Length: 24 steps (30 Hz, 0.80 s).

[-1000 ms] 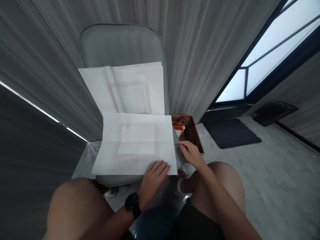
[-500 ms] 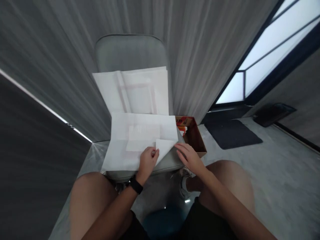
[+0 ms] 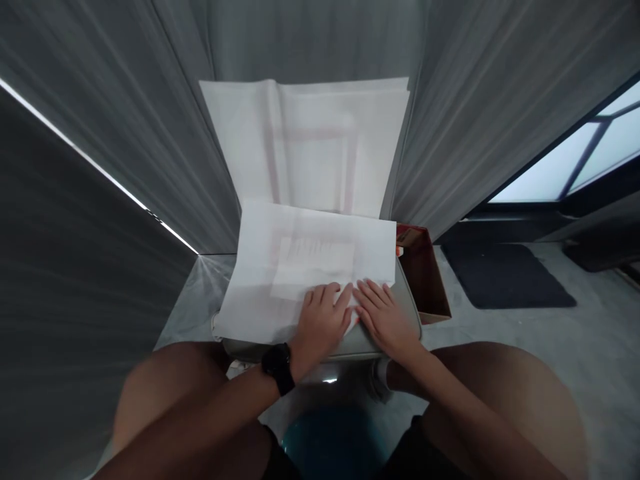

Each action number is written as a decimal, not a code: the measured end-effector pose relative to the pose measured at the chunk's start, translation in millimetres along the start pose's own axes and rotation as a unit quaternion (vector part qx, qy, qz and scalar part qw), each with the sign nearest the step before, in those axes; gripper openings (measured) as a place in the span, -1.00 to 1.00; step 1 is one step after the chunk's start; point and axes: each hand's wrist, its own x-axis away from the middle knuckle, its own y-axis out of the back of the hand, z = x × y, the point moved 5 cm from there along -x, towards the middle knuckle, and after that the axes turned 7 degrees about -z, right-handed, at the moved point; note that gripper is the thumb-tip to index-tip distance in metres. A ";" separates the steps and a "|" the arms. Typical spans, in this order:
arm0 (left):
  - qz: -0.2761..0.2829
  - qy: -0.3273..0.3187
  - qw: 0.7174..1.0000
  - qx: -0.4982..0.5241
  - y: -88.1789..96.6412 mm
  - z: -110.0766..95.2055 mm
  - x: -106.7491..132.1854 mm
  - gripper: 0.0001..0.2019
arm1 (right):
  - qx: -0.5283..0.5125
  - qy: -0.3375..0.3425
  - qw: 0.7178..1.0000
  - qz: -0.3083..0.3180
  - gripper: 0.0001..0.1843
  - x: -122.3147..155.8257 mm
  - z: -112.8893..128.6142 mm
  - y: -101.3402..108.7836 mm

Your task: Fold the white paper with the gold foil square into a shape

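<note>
A large white paper sheet [image 3: 255, 293] lies on a grey chair seat [image 3: 407, 293], with a paler rectangle [image 3: 295, 270] showing in its middle. My left hand [image 3: 323, 323], a black watch on its wrist, rests flat on the sheet with fingers spread. Beside it, my right hand [image 3: 387, 323] presses its outstretched fingers on the sheet's near right corner. The fingertips of both hands almost meet there, and they mostly hide the folded corner. Behind, more white paper [image 3: 320, 167] leans up against the chair back, bearing faint reddish frame-like lines.
A cardboard box [image 3: 425, 277] stands on the floor at the chair's right. Farther right lies a dark mat [image 3: 505, 277]. Grey curtains [image 3: 460, 133] hang behind the chair. My knees flank the seat, and a blue-green surface [image 3: 333, 440] shows between my legs.
My left hand has gone from pinching the folded corner to lying flat on the paper. My right hand has come onto the corner. The camera view has moved closer to the chair.
</note>
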 end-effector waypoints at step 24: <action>0.006 -0.062 0.998 0.032 -16.3 -6.8 16.2 -0.59 | 0.067 -0.026 0.997 0.021 -0.42 -3.8 9.8 -1.3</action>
